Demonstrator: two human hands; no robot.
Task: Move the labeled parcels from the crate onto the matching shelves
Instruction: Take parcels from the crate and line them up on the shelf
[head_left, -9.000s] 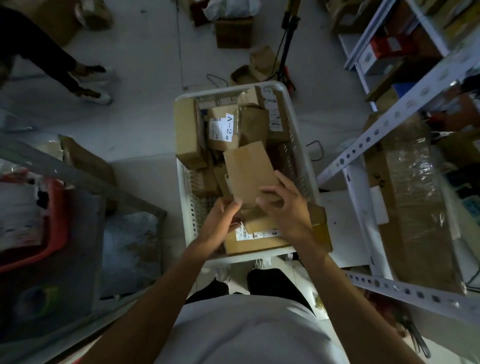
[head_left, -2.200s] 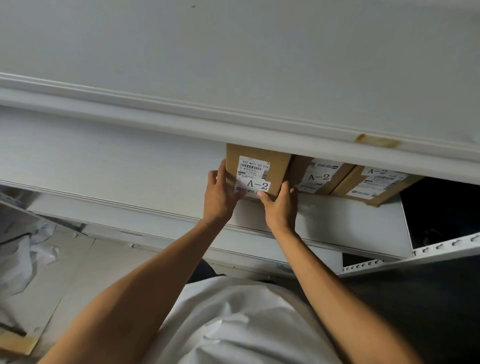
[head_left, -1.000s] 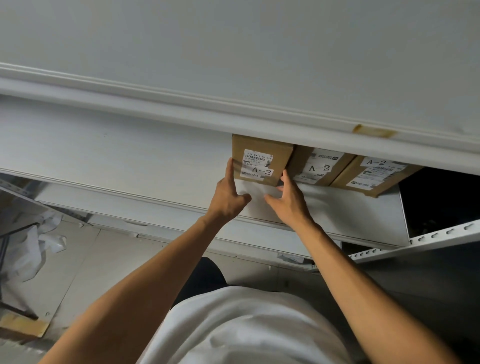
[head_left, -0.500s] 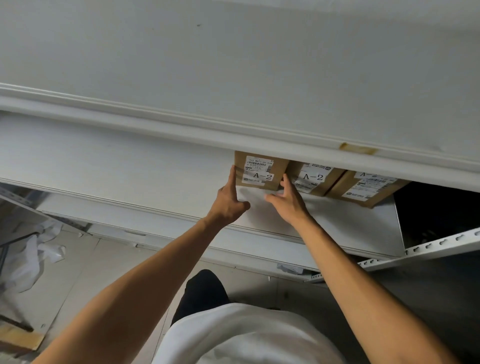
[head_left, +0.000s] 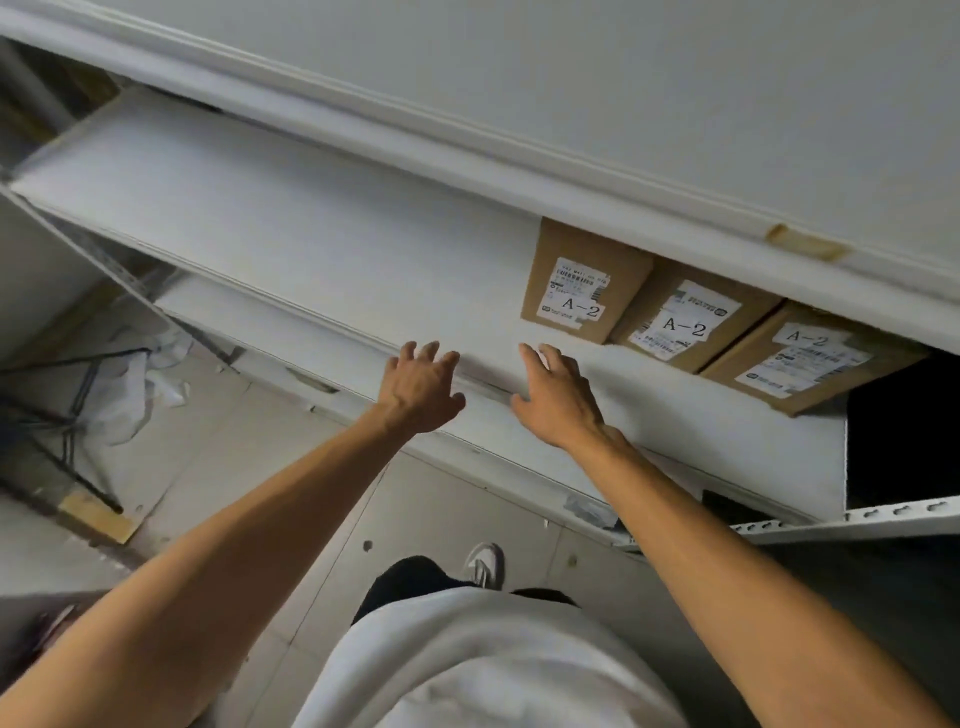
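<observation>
While both hands hover empty:
Left hand (head_left: 421, 387): fingers spread, near shelf (head_left: 311, 244) edge.
Right hand (head_left: 558, 400): fingers released, below leftmost A-2 parcel (head_left: 584, 283).

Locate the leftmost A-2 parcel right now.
Head view, right of centre: the leftmost A-2 parcel sits on the white shelf, touching the middle A-2 parcel on its right, beyond both hands.

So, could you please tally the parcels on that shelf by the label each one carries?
A-2 parcels: 3, namely the left parcel, the middle parcel and the right parcel, side by side on the white shelf.
Other labels: 0
Total: 3
</observation>
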